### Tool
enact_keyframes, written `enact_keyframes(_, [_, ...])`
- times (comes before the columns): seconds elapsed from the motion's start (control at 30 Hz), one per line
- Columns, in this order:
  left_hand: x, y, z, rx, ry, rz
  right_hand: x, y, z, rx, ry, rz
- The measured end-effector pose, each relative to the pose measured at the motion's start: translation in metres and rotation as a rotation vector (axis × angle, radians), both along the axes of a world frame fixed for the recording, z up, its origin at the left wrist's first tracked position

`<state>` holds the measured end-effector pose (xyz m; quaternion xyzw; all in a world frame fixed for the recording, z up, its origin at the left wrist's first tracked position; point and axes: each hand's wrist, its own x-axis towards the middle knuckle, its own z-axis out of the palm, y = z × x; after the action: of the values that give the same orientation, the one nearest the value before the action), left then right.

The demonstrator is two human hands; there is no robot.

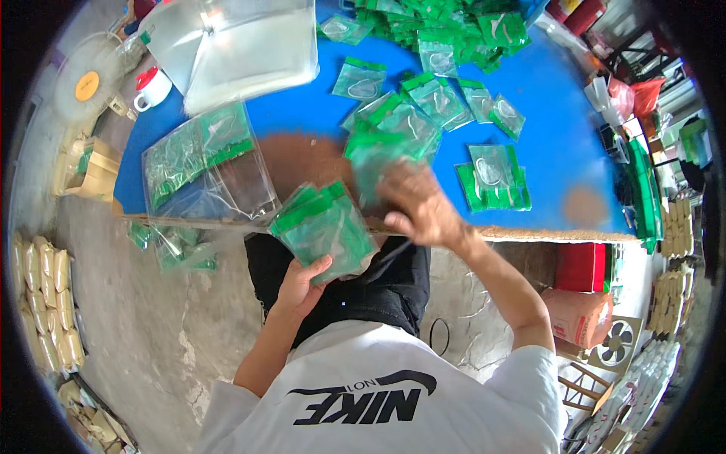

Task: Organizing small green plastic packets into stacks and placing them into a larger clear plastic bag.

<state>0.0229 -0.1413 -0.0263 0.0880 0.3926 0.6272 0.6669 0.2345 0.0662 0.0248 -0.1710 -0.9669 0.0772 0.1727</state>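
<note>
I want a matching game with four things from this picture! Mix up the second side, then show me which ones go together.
Things:
1. Cup
2. Square fan
3. Left hand
4. Tabletop

Clues:
A. Blue
B. Holding green-and-clear packets
C. White with a red top
D. At the picture's lower right

Right pairs: 1-C, 2-D, 3-B, 4-A

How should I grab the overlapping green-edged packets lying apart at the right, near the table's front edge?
Pinch the overlapping green-edged packets along their near edge, coming from the front, fingers above and below. They look thin and lie flat on the blue table; with its front edge so close, sliding them slightly over it should probably free their underside.
</note>
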Motion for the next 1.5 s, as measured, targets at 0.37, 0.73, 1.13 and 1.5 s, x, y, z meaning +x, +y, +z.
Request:
enact_keyframes(0.37, [-0.002,-0.002,-0.013,0.022,-0.032,0.027,-0.007,0.023,-0.008,0.057,0.001,-0.212])
enact_keyframes(0.73, [0.012,0.000,0.003,-0.008,-0.044,0.044,-0.032,0.045,0.008,0.191,0.327,-0.298])
enact_keyframes(1.13, [-0.025,-0.027,0.004,-0.002,-0.006,0.134,-0.033,-0.012,-0.003,0.115,0.100,-0.044])
enact_keyframes(1.5, [-0.016,-0.021,0.000,0.011,0.101,0.105,-0.028,-0.032,-0.002,-0.237,0.219,-0.058])
